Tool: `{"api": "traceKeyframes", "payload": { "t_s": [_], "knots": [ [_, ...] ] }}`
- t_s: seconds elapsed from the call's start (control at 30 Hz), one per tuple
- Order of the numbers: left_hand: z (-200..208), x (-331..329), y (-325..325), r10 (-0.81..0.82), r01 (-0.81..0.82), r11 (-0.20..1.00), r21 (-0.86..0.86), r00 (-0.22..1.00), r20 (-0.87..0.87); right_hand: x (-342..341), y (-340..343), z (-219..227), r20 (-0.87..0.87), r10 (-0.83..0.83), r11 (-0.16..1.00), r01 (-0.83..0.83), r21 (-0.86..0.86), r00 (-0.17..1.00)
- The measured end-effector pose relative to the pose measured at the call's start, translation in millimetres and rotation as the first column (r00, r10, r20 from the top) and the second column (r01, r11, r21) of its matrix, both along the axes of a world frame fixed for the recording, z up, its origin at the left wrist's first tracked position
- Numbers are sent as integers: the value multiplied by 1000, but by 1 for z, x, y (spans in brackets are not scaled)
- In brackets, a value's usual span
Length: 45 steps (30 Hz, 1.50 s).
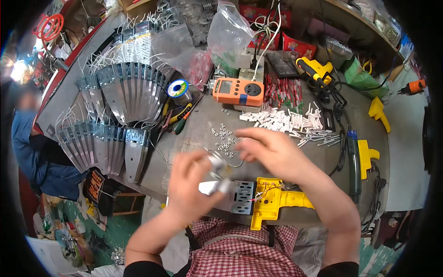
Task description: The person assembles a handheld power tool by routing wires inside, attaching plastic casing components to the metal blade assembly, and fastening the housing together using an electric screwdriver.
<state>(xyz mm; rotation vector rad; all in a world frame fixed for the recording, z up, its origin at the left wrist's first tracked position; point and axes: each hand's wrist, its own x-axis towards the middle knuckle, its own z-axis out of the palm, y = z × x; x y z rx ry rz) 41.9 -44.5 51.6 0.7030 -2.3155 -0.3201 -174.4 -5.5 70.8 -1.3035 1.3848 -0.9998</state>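
My left hand (189, 187) is closed on a shiny metal part (218, 165), smeared by motion, so its exact kind does not show. A thin wire curves from that part toward my right hand (270, 150). The right fingers are curled together just beside loose small nuts (223, 138); whatever they pinch is hidden. Below the hands, near the front edge of the table, lies an open yellow plastic handle shell (267, 201) with thin wires inside. Joined to its left side is a slotted metal plate (243, 197), partly behind my left hand.
Fanned metal blades with white wires (134, 87) cover the left side. A solder spool (179, 91), pliers (181, 113) and an orange meter (238, 91) stand farther back. White ceramic pieces (281, 119), a soldering iron (353, 161) and yellow shells (368, 158) lie right. A person (27, 138) sits far left.
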Motion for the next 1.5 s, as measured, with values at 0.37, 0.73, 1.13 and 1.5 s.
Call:
{"api": "traceKeyframes", "payload": {
  "t_s": [0.37, 0.73, 1.13, 1.5],
  "knots": [
    [45, 44, 58, -575, 465, 626, -626, 818, 33, 59, 78, 37, 100, 530, 846, -534, 17, 842],
    [27, 63, 75, -539, 478, 843, 248, 746, 391, 47, 179, -22, -588, 212, 950, -306, -64, 781],
    [18, 14, 69, -630, 647, 756, 98, 679, 377, 2, 219, -27, -343, 159, 987, -161, 22, 926],
    [5, -1, 63, -683, 696, 701, 157, 593, 426, -7, 212, -29, -52, 96, 972, -82, 222, 994]
  ]
}}
